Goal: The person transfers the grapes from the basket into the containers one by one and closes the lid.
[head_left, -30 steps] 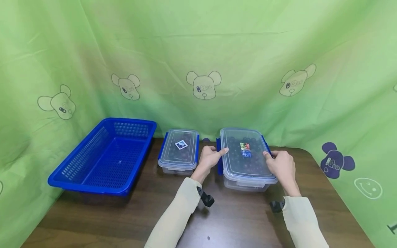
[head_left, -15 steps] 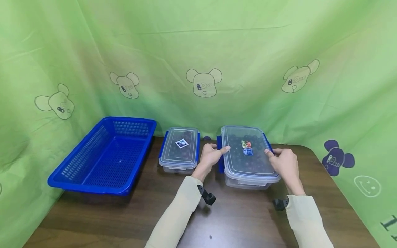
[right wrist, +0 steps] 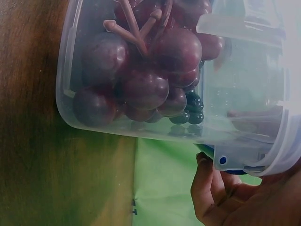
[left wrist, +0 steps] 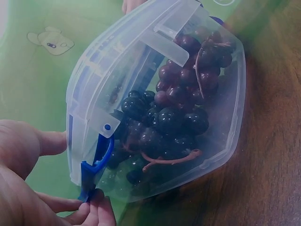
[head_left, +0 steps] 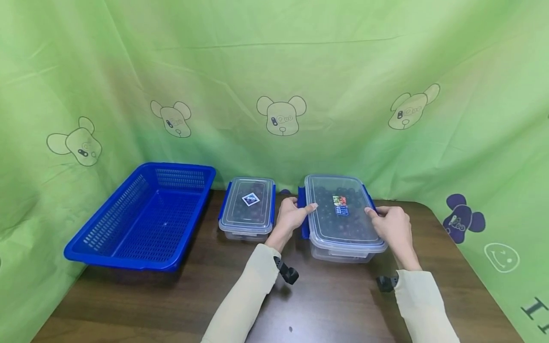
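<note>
A large clear food container (head_left: 343, 224) with a lid and blue side latches stands on the table, with dark grapes (left wrist: 169, 120) inside. At its left side, my left hand (head_left: 292, 216) has the thumb on the lid's edge and the fingers at the blue latch (left wrist: 91, 176), which slants outward in the left wrist view. My right hand (head_left: 391, 229) grips the opposite side, its thumb on the lid edge and curled fingers (right wrist: 203, 181) by the right latch. Red-purple grapes (right wrist: 141, 87) show through the wall in the right wrist view.
A smaller lidded container (head_left: 248, 212) with blue latches stands left of my left hand. Farther left is a blue slotted basket (head_left: 124, 259). A green printed curtain (head_left: 279, 62) hangs behind and beside the brown table (head_left: 330, 300).
Both hands keep their places at the container's sides. The right hand and the container's right front corner have shifted slightly rightward since the earliest frame.
</note>
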Action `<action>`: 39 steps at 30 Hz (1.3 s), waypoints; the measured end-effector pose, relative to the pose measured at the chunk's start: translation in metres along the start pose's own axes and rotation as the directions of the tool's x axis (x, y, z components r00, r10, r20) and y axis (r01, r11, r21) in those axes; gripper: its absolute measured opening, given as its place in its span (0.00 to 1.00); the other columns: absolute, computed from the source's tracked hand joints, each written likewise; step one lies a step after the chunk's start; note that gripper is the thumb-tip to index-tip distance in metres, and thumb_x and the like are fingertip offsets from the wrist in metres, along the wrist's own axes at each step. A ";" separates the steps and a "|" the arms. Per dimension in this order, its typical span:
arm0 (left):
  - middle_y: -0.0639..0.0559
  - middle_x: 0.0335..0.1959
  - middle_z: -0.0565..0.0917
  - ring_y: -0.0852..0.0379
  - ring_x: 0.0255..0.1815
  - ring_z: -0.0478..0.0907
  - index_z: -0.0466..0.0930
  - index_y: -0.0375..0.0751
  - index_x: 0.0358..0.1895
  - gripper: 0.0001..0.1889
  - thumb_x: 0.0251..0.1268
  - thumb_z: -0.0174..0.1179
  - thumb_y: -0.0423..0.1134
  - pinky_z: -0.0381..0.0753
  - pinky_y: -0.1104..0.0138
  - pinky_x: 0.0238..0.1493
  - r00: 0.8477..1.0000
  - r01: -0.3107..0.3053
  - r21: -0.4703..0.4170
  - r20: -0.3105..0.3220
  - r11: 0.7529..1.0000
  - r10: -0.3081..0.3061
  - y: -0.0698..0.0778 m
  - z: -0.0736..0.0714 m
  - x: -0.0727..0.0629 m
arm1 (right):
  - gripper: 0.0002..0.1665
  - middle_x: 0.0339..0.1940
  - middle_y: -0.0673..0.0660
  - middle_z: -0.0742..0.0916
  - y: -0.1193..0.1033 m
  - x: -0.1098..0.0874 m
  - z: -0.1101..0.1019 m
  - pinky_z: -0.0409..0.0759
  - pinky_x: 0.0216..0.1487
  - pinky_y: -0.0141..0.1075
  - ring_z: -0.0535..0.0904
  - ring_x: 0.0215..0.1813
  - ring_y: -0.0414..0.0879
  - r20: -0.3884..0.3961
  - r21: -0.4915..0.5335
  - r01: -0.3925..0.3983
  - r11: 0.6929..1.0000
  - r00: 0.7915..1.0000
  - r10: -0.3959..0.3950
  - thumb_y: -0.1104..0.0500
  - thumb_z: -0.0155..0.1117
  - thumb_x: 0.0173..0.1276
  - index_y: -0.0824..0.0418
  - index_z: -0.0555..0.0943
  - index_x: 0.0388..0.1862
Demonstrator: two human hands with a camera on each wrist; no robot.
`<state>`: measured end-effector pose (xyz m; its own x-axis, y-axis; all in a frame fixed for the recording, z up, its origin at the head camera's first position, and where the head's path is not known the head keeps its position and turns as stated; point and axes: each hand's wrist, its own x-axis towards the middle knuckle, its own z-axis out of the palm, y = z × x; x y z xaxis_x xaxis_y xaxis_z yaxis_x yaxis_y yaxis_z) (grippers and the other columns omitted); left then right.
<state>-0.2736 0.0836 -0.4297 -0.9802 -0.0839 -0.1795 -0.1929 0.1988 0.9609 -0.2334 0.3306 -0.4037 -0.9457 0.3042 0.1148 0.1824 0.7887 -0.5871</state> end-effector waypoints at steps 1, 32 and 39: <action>0.35 0.67 0.81 0.42 0.68 0.79 0.71 0.30 0.73 0.40 0.64 0.74 0.49 0.78 0.51 0.73 1.000 -0.003 -0.002 -0.001 1.000 0.003 0.000 0.000 0.000 | 0.33 0.58 0.76 0.86 0.000 0.000 0.000 0.80 0.50 0.62 0.83 0.58 0.73 0.000 0.003 0.000 1.000 1.000 0.000 0.44 0.61 0.79 0.73 0.83 0.61; 0.43 0.54 0.86 0.49 0.56 0.82 0.81 0.37 0.62 0.27 0.61 0.76 0.39 0.82 0.56 0.64 0.988 -0.148 0.033 -0.026 0.988 0.149 0.003 0.002 0.001 | 0.32 0.55 0.76 0.88 0.000 -0.004 0.003 0.81 0.48 0.59 0.86 0.53 0.70 -0.011 0.018 -0.016 1.000 1.000 0.016 0.45 0.63 0.78 0.73 0.84 0.60; 0.45 0.52 0.87 0.51 0.53 0.83 0.83 0.39 0.60 0.24 0.60 0.77 0.39 0.83 0.58 0.61 0.985 -0.167 0.033 -0.030 0.985 0.168 0.003 0.003 0.001 | 0.33 0.55 0.76 0.88 0.002 -0.004 0.001 0.81 0.47 0.58 0.85 0.52 0.70 -0.013 0.017 -0.012 1.000 1.000 0.012 0.44 0.63 0.78 0.74 0.84 0.59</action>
<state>-0.2750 0.0867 -0.4274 -0.9969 -0.0788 -0.0085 -0.0275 0.2421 0.9699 -0.2299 0.3310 -0.4061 -0.9396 0.3210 0.1184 0.1891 0.7756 -0.6023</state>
